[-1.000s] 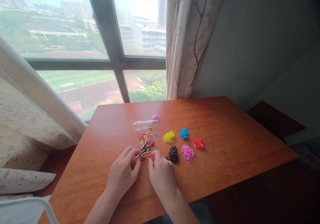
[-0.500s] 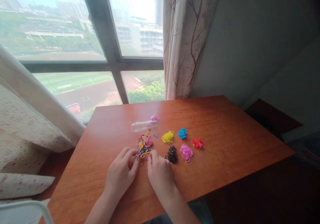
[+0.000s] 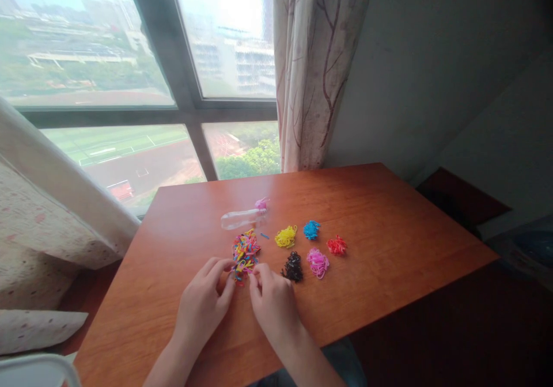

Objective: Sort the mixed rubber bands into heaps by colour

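Note:
A mixed heap of small, multicoloured rubber bands [image 3: 246, 249] lies on the wooden table between my hands. My left hand [image 3: 205, 289] rests at the heap's lower left edge, its thumb and index finger slightly apart, the fingertips touching the bands. At the heap's lower right, my right hand [image 3: 272, 292] pinches what looks like a pink rubber band at its fingertips. Just right of that hand sits a pile of black bands [image 3: 292, 267]. Beyond it are single-colour piles: yellow [image 3: 286, 236], blue [image 3: 311, 230], pink [image 3: 318, 262] and red [image 3: 337, 245].
A clear plastic bottle [image 3: 237, 219] lies on its side behind the heap, with a pink item [image 3: 261, 203] at its mouth end. One loose blue band [image 3: 264, 235] lies near the heap. The table [image 3: 389, 231] stands against a window with curtains [image 3: 309, 76].
My right fingertips have shifted slightly at the heap's edge, and a pink band now shows at them. My left hand stays beside the heap. The whole view has moved a little.

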{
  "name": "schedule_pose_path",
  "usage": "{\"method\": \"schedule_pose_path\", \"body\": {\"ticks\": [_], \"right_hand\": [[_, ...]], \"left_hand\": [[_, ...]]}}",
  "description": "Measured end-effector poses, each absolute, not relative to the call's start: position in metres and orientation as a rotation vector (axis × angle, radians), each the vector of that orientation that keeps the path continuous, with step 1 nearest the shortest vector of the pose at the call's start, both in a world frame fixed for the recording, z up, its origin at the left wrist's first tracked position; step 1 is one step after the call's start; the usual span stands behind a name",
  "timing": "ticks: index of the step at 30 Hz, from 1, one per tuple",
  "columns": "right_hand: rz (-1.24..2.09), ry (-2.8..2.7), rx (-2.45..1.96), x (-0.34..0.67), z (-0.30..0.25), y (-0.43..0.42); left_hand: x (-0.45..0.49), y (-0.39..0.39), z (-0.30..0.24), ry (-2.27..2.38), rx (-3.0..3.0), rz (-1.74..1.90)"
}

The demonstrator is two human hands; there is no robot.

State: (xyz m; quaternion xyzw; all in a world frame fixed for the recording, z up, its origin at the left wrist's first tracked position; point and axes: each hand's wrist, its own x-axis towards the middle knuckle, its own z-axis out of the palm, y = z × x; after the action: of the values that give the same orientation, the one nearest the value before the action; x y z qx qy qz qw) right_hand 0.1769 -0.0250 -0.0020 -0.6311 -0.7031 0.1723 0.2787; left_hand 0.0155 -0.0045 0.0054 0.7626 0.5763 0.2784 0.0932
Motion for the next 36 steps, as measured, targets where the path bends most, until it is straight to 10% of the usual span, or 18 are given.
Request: {"method": "schedule_pose_path", "body": {"ticks": [36], "right_hand": [[0.253, -1.433, -1.931, 0.319, -0.018, -0.043]], "left_hand": [[0.024, -0.015, 0.009, 1.61, 2.376, 0.843]]}}
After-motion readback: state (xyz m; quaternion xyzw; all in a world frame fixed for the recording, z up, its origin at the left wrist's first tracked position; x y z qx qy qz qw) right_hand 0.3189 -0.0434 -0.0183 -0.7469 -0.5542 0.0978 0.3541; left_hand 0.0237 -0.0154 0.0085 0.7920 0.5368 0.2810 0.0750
